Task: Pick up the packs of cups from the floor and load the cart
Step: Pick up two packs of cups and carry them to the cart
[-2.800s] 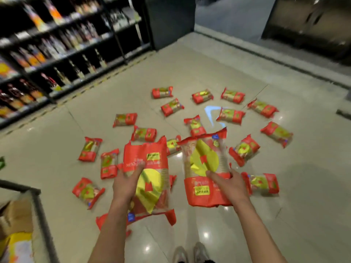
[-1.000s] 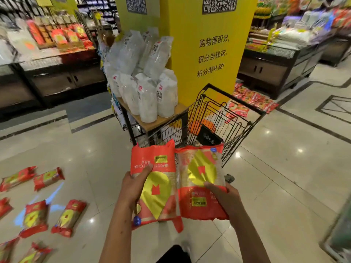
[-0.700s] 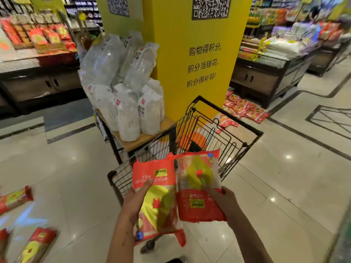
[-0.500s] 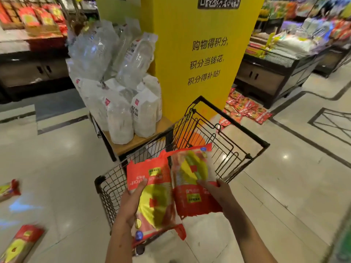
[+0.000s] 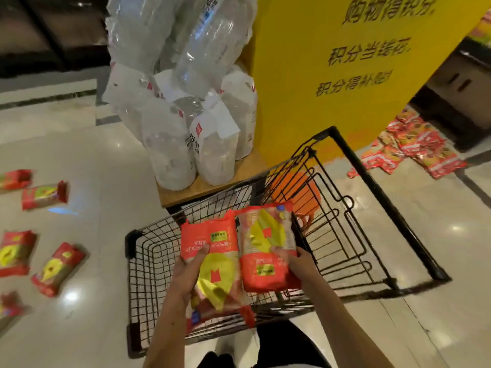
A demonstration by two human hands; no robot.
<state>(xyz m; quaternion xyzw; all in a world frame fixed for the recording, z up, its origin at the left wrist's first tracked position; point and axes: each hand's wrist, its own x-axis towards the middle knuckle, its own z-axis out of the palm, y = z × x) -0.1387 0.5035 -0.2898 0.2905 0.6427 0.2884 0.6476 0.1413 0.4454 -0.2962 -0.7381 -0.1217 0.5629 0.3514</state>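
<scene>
Two packs of cups were held side by side over the black wire cart (image 5: pixel 353 235) in the lower centre of the frame. The left hand (image 5: pixel 190 272) gripped the left pack (image 5: pixel 215 264), thumb across its red front and fingers hidden behind it. The right hand (image 5: pixel 299 264) grasped the right pack (image 5: pixel 265 245) by its lower right edge, fingers curled round it. The two packs touched along their inner edges, both above the cart's basket near its close end. More red packs (image 5: pixel 57 268) lay on the tiled floor (image 5: pixel 101 160) at the left edge, well apart from the cart. Just beyond the cart, a wooden stand (image 5: pixel 212 181) carried clear white-labelled bags (image 5: pixel 212 144). A yellow pillar (image 5: pixel 345 75) with dark lettering filled the upper right, and a heap of red packets (image 5: pixel 414 147) lay at its foot on the right.
</scene>
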